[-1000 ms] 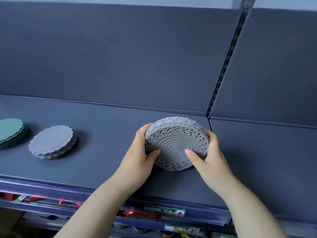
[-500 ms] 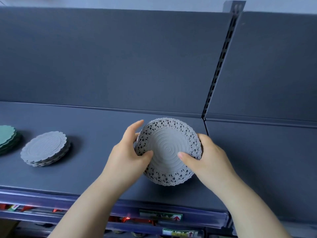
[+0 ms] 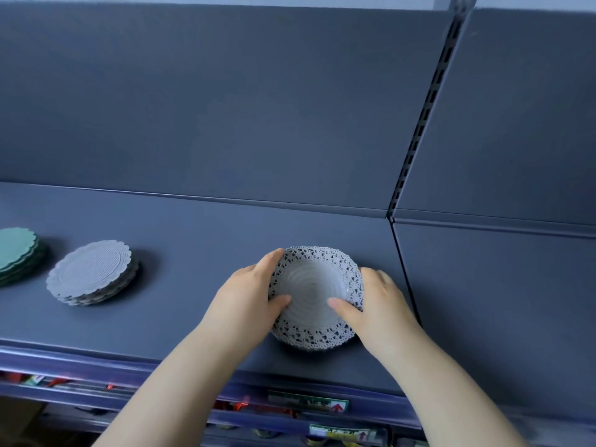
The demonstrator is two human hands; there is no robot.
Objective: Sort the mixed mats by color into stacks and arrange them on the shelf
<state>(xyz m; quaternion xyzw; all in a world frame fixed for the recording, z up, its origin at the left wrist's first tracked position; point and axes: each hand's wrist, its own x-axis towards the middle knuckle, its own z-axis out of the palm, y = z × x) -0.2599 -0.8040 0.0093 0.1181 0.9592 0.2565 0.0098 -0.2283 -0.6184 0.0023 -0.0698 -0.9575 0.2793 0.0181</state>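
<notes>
Left hand and right hand grip lacy grey mats; fingers curled round the edges.

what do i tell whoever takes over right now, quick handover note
Left hand: grips the left edge of the lace-edged grey mats, thumb on top.
Right hand: grips their right edge, thumb on top.
The mats are low on the shelf; I can't tell if they are fully set down.
Done: green scalloped mat stack and grey scalloped mat stack stand apart at the left.
Left: probably release the lace-edged mats and square them. No other loose mats in view.
</notes>
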